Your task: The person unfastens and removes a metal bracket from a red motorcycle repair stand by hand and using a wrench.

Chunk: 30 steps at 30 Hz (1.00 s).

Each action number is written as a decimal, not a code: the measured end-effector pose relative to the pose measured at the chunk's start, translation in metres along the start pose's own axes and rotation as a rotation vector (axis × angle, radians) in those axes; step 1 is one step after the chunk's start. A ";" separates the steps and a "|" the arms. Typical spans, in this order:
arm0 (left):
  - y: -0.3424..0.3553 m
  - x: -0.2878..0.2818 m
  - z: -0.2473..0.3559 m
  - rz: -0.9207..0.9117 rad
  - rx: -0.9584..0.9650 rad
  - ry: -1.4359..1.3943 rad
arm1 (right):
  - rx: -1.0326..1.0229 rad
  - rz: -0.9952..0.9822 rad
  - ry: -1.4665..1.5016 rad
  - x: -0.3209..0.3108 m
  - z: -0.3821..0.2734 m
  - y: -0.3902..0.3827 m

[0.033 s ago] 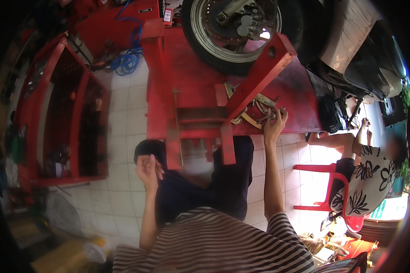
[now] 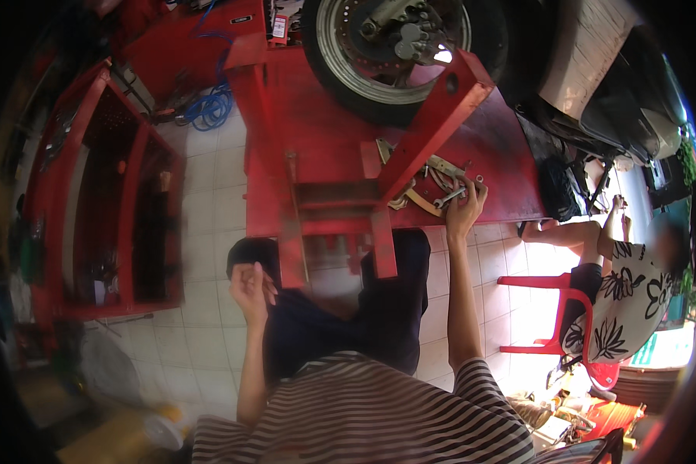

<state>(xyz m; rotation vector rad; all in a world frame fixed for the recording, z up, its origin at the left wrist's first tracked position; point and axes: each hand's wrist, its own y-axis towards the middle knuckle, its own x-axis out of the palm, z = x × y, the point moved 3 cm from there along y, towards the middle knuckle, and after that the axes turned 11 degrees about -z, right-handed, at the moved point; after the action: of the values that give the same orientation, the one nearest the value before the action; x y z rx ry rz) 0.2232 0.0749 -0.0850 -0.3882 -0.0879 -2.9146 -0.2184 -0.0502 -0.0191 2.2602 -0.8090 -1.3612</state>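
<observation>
A small silver wrench is between the fingers of my right hand, at the near edge of the red platform. Beside that hand lie several metal parts, among them a curved brass-coloured piece and a long flat bracket. A small ring-shaped piece shows just past my fingertips. My left hand hovers over my left knee, palm partly up, with its fingers loosely bent, apart and holding nothing.
A red upright frame stands before me, its slanted bar crossing the platform. Behind it is a motorbike wheel. At left are a red shelf cart and a coiled blue hose. Another person sits on a red chair at right.
The wrench in my right hand has turned and shows more plainly, with its open jaw toward the metal parts. The view has shifted slightly; my left hand stays put.
</observation>
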 end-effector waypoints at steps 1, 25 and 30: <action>0.000 0.004 -0.002 -0.017 0.000 0.002 | 0.027 0.017 0.038 -0.001 0.005 0.003; -0.024 0.124 0.049 -0.296 -0.065 0.409 | -0.212 -0.204 0.474 -0.038 -0.141 -0.078; -0.022 0.158 0.060 -0.630 -0.049 0.482 | -0.444 -0.437 0.462 -0.020 -0.185 -0.077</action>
<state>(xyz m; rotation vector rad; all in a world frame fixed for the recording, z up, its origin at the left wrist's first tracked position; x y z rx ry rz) 0.0848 0.0718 0.0140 0.4259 -0.0748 -3.5316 -0.0399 0.0264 0.0340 2.3063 0.1391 -0.9763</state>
